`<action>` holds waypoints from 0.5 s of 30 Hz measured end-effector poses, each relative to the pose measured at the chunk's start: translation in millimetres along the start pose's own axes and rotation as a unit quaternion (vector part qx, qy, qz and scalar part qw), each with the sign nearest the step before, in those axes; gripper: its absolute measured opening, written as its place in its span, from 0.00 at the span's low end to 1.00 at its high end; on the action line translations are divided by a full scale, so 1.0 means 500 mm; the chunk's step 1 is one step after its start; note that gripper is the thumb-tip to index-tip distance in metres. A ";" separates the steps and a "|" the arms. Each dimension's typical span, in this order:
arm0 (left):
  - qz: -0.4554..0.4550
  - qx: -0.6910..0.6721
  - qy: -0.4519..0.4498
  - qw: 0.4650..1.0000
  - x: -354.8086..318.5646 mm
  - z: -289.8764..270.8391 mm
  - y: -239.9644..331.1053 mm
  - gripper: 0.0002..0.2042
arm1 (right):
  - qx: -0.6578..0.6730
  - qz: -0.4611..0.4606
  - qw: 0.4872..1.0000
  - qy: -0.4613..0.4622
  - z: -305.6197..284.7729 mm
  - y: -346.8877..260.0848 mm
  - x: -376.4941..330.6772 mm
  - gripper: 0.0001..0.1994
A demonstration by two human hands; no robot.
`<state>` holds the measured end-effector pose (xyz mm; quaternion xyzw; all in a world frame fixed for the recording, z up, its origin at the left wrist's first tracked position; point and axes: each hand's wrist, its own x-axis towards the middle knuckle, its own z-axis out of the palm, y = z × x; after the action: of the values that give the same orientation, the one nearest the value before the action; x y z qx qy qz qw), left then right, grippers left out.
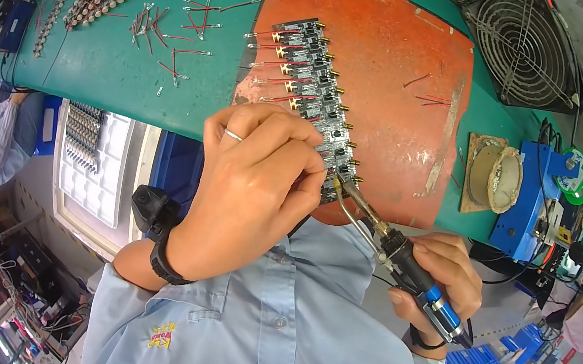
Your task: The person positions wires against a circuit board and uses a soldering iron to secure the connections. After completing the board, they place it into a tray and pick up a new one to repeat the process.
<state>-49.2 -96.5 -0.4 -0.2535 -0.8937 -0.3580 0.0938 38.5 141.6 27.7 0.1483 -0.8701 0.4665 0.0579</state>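
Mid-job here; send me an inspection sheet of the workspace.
Surface: green bench with a worn orange mat.
Job's things: strip of circuit boards on the mat; soldering iron, tip at the strip's near end.
Clutter: loose red-and-black wires scattered on the bench; some on the mat.
Hands: left hand pinched at the strip, pinch contents hidden; right hand grips the iron.
Cables: black, around the blue unit.
Surroundings: round-grilled fan; people at both sides.
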 end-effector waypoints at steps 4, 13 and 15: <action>0.000 -0.005 0.001 1.000 0.000 0.001 -0.002 0.08 | -0.007 0.002 1.000 0.000 0.004 0.000 0.004 0.23; 0.002 -0.006 0.001 1.000 0.000 0.000 -0.004 0.08 | -0.019 -0.001 1.000 -0.010 0.004 -0.006 0.010 0.23; -0.007 -0.001 -0.018 1.000 0.000 -0.005 -0.003 0.07 | -0.030 -0.002 0.999 -0.018 0.002 -0.011 0.011 0.23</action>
<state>-49.9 -99.2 0.8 -0.2540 -0.8965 -0.3552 0.0749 35.1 136.7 33.0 0.1567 -0.8845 0.4369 0.0477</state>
